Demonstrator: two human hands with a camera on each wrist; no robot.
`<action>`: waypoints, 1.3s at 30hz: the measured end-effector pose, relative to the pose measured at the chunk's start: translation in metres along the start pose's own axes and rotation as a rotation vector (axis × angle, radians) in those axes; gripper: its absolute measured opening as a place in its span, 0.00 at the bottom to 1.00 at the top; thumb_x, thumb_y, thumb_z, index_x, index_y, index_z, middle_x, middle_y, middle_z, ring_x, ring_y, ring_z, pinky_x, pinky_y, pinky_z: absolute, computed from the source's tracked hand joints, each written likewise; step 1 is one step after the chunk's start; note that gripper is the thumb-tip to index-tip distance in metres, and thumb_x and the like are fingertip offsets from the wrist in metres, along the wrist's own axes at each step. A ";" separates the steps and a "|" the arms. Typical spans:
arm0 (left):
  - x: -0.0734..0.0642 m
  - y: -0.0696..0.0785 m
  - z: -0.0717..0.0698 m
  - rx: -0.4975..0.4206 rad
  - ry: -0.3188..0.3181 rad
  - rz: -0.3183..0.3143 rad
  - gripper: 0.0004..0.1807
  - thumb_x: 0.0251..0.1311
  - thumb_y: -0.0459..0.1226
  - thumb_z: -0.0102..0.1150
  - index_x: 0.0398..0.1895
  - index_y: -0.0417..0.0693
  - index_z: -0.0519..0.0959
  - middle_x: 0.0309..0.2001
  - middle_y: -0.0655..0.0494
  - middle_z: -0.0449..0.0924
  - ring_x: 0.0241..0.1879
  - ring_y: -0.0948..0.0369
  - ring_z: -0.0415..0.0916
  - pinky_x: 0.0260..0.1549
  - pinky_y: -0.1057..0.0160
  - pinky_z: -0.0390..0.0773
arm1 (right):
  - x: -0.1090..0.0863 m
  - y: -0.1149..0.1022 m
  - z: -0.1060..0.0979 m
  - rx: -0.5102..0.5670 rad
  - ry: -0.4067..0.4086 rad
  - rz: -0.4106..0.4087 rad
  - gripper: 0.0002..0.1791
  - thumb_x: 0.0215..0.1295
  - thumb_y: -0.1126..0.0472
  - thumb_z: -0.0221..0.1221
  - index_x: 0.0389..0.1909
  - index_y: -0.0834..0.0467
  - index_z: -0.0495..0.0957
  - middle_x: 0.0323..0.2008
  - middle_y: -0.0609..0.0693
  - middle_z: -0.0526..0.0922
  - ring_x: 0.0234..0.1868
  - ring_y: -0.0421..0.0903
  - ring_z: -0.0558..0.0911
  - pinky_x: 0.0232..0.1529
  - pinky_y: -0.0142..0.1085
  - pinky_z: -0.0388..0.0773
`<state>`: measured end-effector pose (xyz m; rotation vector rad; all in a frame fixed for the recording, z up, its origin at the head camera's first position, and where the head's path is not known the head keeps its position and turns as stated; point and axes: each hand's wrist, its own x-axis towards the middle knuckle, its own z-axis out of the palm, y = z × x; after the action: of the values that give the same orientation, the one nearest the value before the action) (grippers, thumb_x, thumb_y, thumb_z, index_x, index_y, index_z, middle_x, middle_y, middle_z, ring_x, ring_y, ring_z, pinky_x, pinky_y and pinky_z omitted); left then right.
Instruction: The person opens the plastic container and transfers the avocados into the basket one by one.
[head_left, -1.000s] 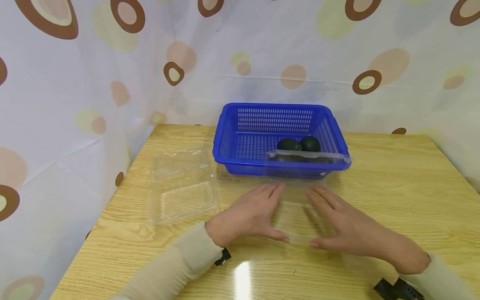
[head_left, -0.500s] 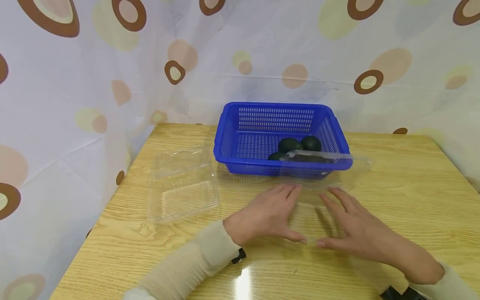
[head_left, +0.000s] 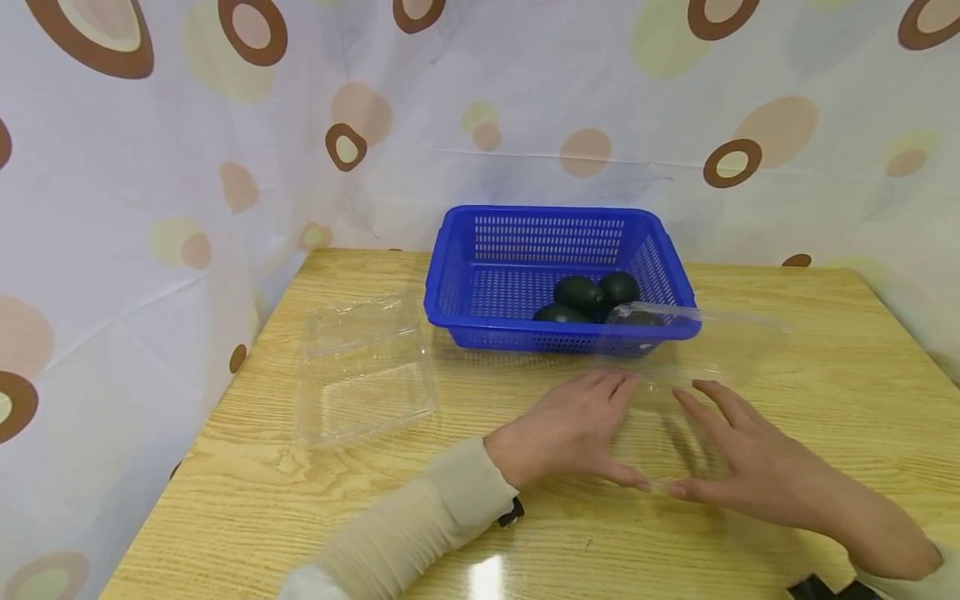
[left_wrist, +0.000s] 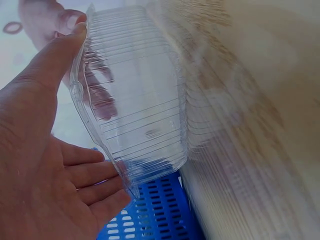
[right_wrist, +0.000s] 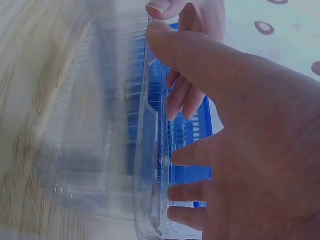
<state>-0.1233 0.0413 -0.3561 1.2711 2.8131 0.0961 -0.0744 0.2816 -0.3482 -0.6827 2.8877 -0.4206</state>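
A clear plastic clamshell box point(left_wrist: 142, 95) is held between both hands over the table's right half. Its raised lid point(head_left: 742, 333) overlaps the front right of the blue basket in the head view. My left hand point(head_left: 570, 429) grips the box from the left, thumb at the near rim and fingers at the far part. From the right, my right hand point(head_left: 772, 458) holds it likewise, thumb at the near rim and fingers spread along the edge in the right wrist view. The two thumb tips lie close together.
Behind the hands stands a blue perforated basket point(head_left: 487, 323) with several dark green avocados point(head_left: 577, 292) at its right side. A second clear plastic box point(head_left: 367, 375) lies unfolded on the wooden table point(head_left: 247, 467) at left. Patterned cloth point(head_left: 525, 92) hangs behind.
Both hands and the clear box between them have slid rightward along the table. More of the avocados shows past the lid. The basket and the left-hand box stay in place.
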 end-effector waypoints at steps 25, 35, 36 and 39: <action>0.043 0.035 0.002 0.044 0.008 0.084 0.62 0.44 0.80 0.48 0.74 0.49 0.56 0.71 0.60 0.63 0.72 0.65 0.59 0.74 0.71 0.56 | -0.033 0.050 -0.002 0.052 -0.045 0.132 0.61 0.56 0.40 0.69 0.78 0.64 0.44 0.73 0.70 0.49 0.67 0.76 0.58 0.47 0.74 0.68; 0.063 0.048 0.004 -0.021 -0.061 0.095 0.62 0.47 0.80 0.46 0.79 0.53 0.49 0.77 0.64 0.53 0.77 0.67 0.48 0.76 0.71 0.49 | -0.049 0.067 -0.004 0.071 -0.027 0.157 0.61 0.56 0.44 0.70 0.77 0.68 0.42 0.72 0.74 0.48 0.65 0.79 0.57 0.45 0.75 0.67; 0.064 0.049 0.004 -0.028 -0.067 0.096 0.62 0.47 0.79 0.46 0.79 0.54 0.48 0.78 0.63 0.51 0.77 0.67 0.47 0.76 0.71 0.49 | -0.050 0.069 -0.004 0.069 -0.023 0.159 0.61 0.56 0.44 0.70 0.77 0.68 0.43 0.72 0.74 0.48 0.64 0.79 0.57 0.45 0.75 0.67; 0.068 0.050 0.006 -0.051 -0.086 0.096 0.61 0.49 0.79 0.45 0.80 0.55 0.45 0.79 0.63 0.46 0.79 0.67 0.42 0.76 0.71 0.45 | -0.053 0.073 -0.004 0.065 -0.018 0.175 0.61 0.56 0.44 0.70 0.77 0.69 0.43 0.72 0.74 0.49 0.64 0.80 0.58 0.45 0.75 0.66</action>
<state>-0.1304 0.1259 -0.3593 1.3651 2.6604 0.1135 -0.0584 0.3691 -0.3623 -0.4166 2.8711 -0.4799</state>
